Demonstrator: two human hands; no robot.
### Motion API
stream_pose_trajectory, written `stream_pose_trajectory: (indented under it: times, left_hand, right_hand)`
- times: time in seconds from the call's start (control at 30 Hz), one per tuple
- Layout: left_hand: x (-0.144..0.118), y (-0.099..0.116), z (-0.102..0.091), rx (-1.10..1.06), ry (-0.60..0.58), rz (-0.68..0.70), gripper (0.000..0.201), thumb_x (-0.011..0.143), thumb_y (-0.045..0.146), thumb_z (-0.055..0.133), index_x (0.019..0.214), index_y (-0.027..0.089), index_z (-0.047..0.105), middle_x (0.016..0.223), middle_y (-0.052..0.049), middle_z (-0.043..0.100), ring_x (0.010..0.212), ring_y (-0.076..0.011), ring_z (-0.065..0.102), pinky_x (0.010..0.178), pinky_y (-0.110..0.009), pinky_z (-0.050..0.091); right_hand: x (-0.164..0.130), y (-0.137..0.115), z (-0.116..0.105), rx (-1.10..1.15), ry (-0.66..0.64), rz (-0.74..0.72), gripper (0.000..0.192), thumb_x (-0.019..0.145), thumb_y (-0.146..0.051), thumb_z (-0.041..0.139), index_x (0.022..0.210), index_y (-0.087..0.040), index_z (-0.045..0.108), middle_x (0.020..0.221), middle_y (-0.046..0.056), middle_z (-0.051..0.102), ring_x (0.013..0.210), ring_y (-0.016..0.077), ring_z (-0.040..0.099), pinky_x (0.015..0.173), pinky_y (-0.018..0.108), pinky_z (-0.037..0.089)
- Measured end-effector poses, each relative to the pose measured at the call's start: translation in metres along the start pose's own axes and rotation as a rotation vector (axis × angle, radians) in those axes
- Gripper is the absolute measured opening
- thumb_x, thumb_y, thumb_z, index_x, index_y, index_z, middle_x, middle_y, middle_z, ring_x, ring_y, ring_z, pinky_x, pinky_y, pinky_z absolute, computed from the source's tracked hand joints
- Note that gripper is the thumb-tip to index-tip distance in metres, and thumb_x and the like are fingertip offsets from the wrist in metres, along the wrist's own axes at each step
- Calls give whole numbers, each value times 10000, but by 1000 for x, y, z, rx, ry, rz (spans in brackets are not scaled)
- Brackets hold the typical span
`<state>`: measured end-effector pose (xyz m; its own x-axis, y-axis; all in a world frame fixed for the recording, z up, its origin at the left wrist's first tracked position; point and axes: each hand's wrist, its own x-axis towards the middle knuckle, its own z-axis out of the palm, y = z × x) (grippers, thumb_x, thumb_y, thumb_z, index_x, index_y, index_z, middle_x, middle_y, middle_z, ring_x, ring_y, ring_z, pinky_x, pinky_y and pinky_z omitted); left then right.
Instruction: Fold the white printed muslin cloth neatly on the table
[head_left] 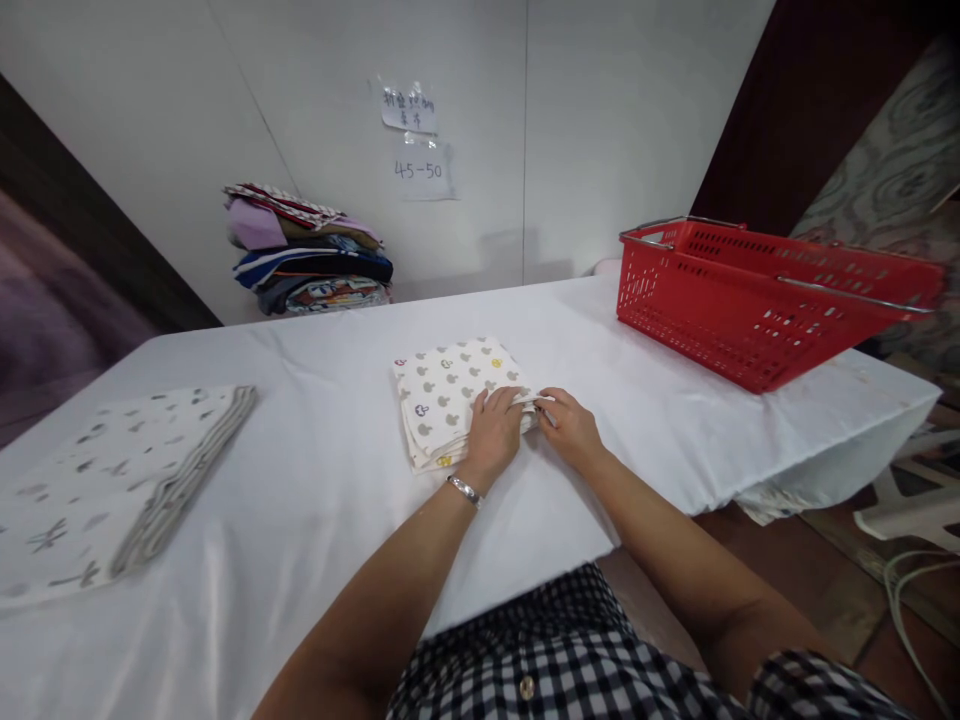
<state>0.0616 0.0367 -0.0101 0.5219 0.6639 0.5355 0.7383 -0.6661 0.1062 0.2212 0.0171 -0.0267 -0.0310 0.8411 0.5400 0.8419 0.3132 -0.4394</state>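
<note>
A folded white cloth (442, 400) with grey, yellow and red mouse-head prints lies on the table in front of me. My left hand (495, 430) rests over its near right part, fingers curled at the edge; the thumb is hidden. At the right corner, my right hand (571, 428) pinches the cloth's layered edge between thumb and fingers. The two hands almost touch there. Several layers show along the near side of the cloth.
The table (315, 440) wears a white tablecloth. Another folded printed cloth (97, 470) lies at left. A stack of folded fabrics (311, 255) stands at the back against the wall. A red basket (720, 300) with metal handles sits at right. Paper signs (424, 170) hang on the wall.
</note>
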Motion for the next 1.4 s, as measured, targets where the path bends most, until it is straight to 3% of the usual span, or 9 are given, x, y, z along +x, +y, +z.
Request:
stream_pose_trajectory:
  times: [0.17,0.3,0.5,0.83,1.07,1.4]
  left_hand:
    - [2,0,-10,-91,-75,-7,225,898,194,424,970,218,635,1185,-48,599,1099,-190,527,1000,-407,350]
    - [2,-7,-21,-165,-64,-61,205,910,241,417,916,203,618,1186,-51,593,1042,-182,564,884,-326,431]
    - [3,-10,-20,-55,-196,-172,194,873,227,471,1058,202,523,921,-39,654,813,-200,613,684,-301,445]
    - [0,-9,-14,-7,-203,-144,148,903,229,417,980,179,532,846,-50,651,796,-200,608,694,-303,436]
    - [-2,-2,-12,-150,-82,1,231,885,286,485,1098,214,537,1237,-69,565,1139,-192,510,933,-351,400]
    - [9,7,-4,-123,-77,-5,204,880,217,473,1047,226,589,1231,-39,570,1108,-181,521,914,-345,408]
  right_hand:
    - [2,-2,-1,-9,39,-71,231,854,-165,441,947,-253,635,1126,47,604,1030,198,553,817,341,498]
    - [2,-2,-6,60,5,-133,209,855,-164,435,953,-227,609,1132,64,583,1027,179,555,829,320,491]
    - [0,-2,-9,80,0,-110,167,830,-154,455,911,-223,585,1154,59,569,996,179,569,776,304,488]
    - [-4,-1,-12,157,-8,-126,160,822,-160,456,912,-223,573,1165,61,556,827,154,594,719,286,477]
    - [-3,3,-9,196,-34,-67,153,825,-177,462,887,-225,593,1176,54,555,849,156,593,749,293,482]
    - [-3,5,-8,218,-57,-53,180,814,-161,458,917,-223,592,1209,58,537,871,159,594,773,308,482]
